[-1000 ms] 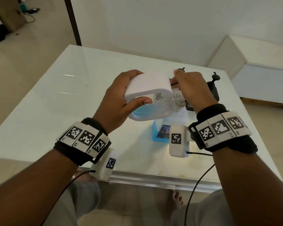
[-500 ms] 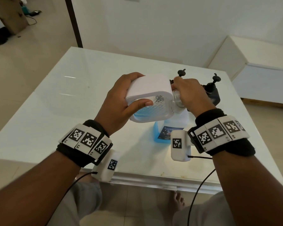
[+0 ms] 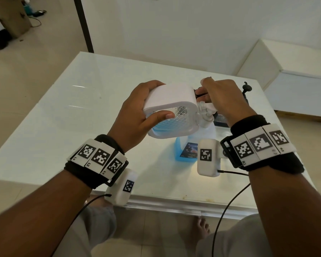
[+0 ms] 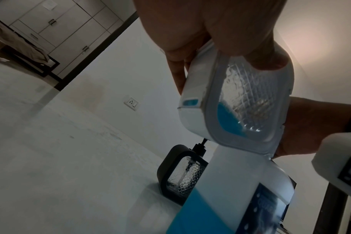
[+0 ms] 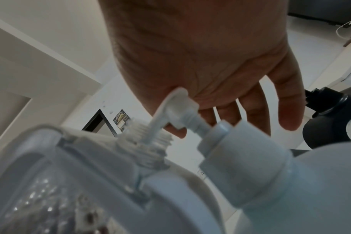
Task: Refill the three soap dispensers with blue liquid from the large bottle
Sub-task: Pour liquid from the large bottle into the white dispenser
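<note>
Since the moment before, the right hand (image 3: 225,101) had shifted a little toward the far edge of the counter (image 3: 67,115), and now hid the black pump top that had shown just past its knuckles; the left hand (image 3: 135,117) had hardly moved.

The left hand's fingers were curled round the white-framed soap dispenser with clear cross-hatched glass (image 3: 171,112), thumb on its near face. It was held tipped on its side above the counter, open threaded neck (image 5: 144,140) pointing right and a shallow pool of blue liquid (image 4: 228,120) in its lower corner.

The right hand sat over the white pump head (image 5: 177,106) of the large translucent bottle of blue liquid (image 3: 188,149). Its palm rested on the pump and its fingers hung loosely bent beyond it, gripping nothing I could see. The pump's spout (image 5: 156,121) reached into the dispenser's neck. The bottle stood near the middle of the counter's near edge, below the dispenser.

Two black-framed dispensers (image 4: 180,175) stood behind it, toward the far right corner.
</note>
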Available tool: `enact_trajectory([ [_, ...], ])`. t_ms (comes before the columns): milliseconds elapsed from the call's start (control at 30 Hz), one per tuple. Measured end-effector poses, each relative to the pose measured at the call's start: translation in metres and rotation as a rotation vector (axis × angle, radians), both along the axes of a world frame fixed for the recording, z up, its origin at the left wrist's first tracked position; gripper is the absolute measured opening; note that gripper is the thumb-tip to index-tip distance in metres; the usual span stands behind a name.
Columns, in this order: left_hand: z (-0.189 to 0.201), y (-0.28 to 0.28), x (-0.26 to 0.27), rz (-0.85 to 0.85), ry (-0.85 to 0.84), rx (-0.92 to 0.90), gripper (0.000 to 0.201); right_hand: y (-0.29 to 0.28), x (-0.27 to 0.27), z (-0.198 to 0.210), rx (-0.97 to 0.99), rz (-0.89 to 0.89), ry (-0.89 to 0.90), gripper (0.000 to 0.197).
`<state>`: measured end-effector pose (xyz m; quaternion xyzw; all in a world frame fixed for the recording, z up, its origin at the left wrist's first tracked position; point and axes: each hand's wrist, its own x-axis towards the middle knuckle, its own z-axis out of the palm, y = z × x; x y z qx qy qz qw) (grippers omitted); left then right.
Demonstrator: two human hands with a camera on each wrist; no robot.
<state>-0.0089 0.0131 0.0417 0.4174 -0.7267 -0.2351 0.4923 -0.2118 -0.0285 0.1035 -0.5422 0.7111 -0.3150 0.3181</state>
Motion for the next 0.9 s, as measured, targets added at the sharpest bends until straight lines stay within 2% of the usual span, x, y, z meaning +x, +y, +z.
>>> enact_trajectory([
  [167,0.000,0.000,0.000,0.000,-0.002,-0.003,0.055,0.002,0.001,0.001,-0.008,-0.011,0.066,0.036],
  [300,-0.001,-0.001,0.000,-0.001,-0.004,0.003,0.056,0.002,0.001,0.001,-0.027,-0.026,0.195,0.038],
  [433,-0.001,0.000,0.000,-0.001,-0.004,0.002,0.057,0.003,0.003,0.000,-0.002,0.036,0.325,0.035],
  [600,0.001,0.000,0.001,0.004,-0.013,0.000,0.057,0.003,0.009,-0.005,0.020,0.102,0.260,0.038],
  [767,0.001,0.000,0.001,-0.010,-0.008,-0.004,0.058,0.010,0.011,-0.004,0.045,0.085,0.199,0.036],
  [900,0.001,0.000,0.002,-0.018,-0.012,-0.009,0.057,0.013,0.014,0.004,0.086,0.065,0.184,0.051],
])
